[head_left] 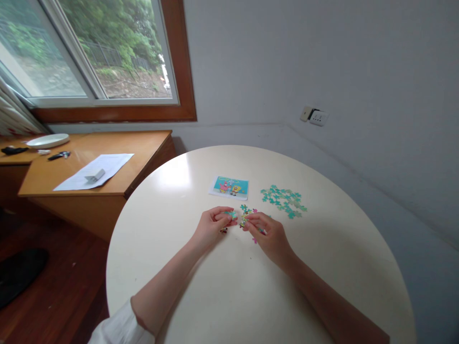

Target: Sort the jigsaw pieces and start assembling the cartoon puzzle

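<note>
Between the thumb and fingers of my left hand (214,223) is a teal and yellow jigsaw puzzle piece (233,215). My right hand (269,235) pinches a yellowish puzzle piece (244,219), a short gap away from the left one. Colourful loose pieces (244,208) lie under and around my right fingers, some partly hidden. A pink piece (255,240) is just below that hand, and a few dark brown pieces (224,230) lie beside my left hand. Beyond both hands rests a cartoon picture card (229,187), flat on the table.
A spread of teal-green puzzle pieces (285,200) lies to the right on the round white table (201,296). At the left stands a wooden desk (150,153) with a paper sheet (114,167) and a white plate (48,140). The wall (244,71) rises behind.
</note>
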Demonstrator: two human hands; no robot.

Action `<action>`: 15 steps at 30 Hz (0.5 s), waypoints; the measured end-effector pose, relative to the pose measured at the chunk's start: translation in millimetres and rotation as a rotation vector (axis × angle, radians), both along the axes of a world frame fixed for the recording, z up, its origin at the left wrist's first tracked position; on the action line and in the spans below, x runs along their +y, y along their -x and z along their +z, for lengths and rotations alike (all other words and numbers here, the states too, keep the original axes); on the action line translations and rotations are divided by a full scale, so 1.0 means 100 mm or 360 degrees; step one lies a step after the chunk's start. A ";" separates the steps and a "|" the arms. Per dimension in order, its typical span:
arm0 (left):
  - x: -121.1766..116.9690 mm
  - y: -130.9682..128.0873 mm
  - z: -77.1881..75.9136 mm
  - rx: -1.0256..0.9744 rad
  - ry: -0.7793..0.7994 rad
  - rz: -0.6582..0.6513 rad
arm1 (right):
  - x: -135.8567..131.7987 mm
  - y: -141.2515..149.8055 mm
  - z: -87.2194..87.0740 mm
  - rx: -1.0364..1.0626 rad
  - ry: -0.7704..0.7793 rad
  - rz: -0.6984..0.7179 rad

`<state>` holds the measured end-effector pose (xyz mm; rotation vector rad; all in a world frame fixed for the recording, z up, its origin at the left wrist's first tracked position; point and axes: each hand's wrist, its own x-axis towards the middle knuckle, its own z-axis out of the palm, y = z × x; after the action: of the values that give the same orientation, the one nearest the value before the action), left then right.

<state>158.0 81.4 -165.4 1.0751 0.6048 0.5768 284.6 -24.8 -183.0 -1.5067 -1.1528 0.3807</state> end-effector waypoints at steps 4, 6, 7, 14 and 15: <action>0.00 0.00 0.00 0.0003 0.0089 0.0021 | 0.00 0.01 -0.01 0.0043 0.0020 0.0052; -0.01 0.00 0.00 -0.0005 0.0125 0.0021 | 0.01 0.01 -0.02 0.0040 0.0022 0.0071; -0.02 -0.01 0.00 -0.0008 0.0139 0.0021 | 0.01 0.01 -0.03 0.0038 0.0021 0.0075; -0.05 -0.01 0.02 -0.0048 0.0139 -0.0020 | 0.02 0.02 -0.04 0.0059 0.0020 0.0071; -0.05 0.00 0.03 -0.0040 0.0133 -0.0024 | 0.01 0.02 -0.04 0.0071 0.0021 0.0073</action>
<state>158.4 76.2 -162.8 0.9917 0.5936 0.5466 282.3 -23.4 -187.4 -1.4782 -1.1530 0.4522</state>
